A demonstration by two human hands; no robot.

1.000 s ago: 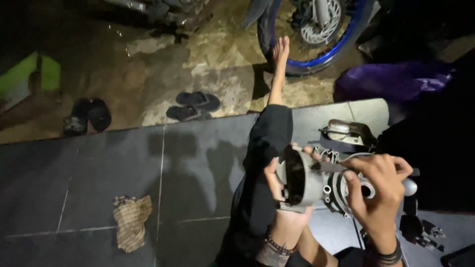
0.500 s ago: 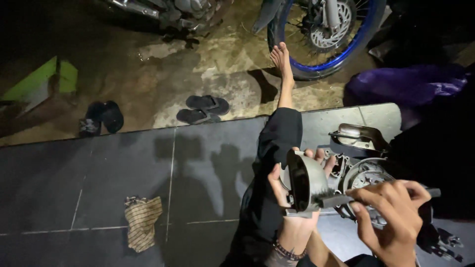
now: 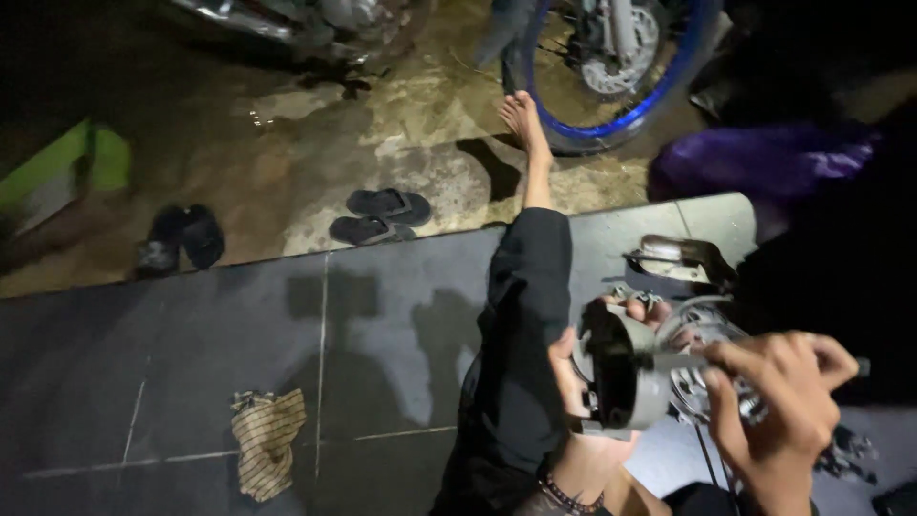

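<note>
Change: against the picture from a second before, my view had swung left and down, so the round grey metal housing sat lower right, and my right hand had slid off its far end onto a thin dark tool shaft laid across its top.
Meaning: I judged the work had passed from steadying the part to working on it with the tool.
Floor: dark grey tiles, smooth and matt, pale grout lines; beyond them rough, stained concrete.
Wheel: blue-rimmed motorcycle wheel with a bright metal disc, past my bare foot.
Housing: dull cast metal, drum-shaped with a black hollow mouth, held over my black-trousered leg.
Left grip: my left hand wrapped under the housing, fingers pressed to its rim.
Right grip: pinched shut on the shaft.
Sandals: dark rubber pair, flat.
Rag: checked tan cloth, crumpled.
</note>
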